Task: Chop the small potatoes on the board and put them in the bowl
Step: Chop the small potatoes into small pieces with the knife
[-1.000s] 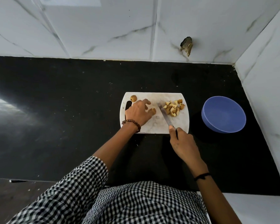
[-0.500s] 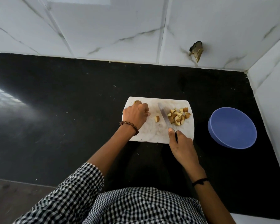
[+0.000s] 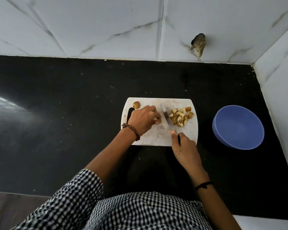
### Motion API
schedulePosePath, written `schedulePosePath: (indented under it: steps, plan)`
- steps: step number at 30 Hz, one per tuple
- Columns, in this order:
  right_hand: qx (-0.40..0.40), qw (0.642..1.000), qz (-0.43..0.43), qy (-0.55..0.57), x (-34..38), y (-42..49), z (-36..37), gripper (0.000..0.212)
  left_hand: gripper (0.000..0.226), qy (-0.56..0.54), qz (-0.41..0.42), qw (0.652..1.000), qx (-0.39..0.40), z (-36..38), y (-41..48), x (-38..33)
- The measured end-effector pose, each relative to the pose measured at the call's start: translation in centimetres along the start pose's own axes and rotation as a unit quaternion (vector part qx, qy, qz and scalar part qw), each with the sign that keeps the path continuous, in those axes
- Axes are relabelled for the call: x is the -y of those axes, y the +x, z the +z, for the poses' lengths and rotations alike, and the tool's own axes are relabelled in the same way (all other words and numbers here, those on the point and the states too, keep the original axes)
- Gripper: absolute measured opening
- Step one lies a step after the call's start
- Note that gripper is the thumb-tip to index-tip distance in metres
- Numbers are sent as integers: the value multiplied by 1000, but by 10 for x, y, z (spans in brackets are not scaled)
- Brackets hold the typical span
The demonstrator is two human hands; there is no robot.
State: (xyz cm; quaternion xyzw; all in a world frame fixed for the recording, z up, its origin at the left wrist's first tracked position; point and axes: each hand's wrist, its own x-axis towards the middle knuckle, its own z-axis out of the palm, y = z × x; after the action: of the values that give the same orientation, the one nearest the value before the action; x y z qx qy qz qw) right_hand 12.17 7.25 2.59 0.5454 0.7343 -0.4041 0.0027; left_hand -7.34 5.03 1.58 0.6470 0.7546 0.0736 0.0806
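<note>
Countertop (image 3: 56, 113) of black, speckled stone runs into a corner of white, grey-veined wall tiles (image 3: 106, 22), with one ragged hole (image 3: 198, 44) in them. On the stone we count one white cutting board (image 3: 158, 138) and, apart to its right, one blue bowl (image 3: 238, 127). The board carries one whole small potato (image 3: 136, 104) at its far left corner, one heap of chopped pieces (image 3: 179, 117) on its right side, and one knife (image 3: 166, 117). Our left hand (image 3: 143, 120) curls its fingertips onto a single potato piece (image 3: 158, 120). Our right hand (image 3: 184, 146) grips the knife handle, the blade just beside the heap.
</note>
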Motion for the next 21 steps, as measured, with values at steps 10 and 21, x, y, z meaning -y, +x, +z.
schedulePosePath:
  steps: [10, 21]
  plan:
    - [-8, 999, -17, 27, 4, -5, 8, 50, 22, -112, -193, 971, -87, 16, -12, -21]
    - [7, 999, -37, 18, 8, -10, 11, 45, 15, -111, -200, 971, -74, 12, -15, -23]
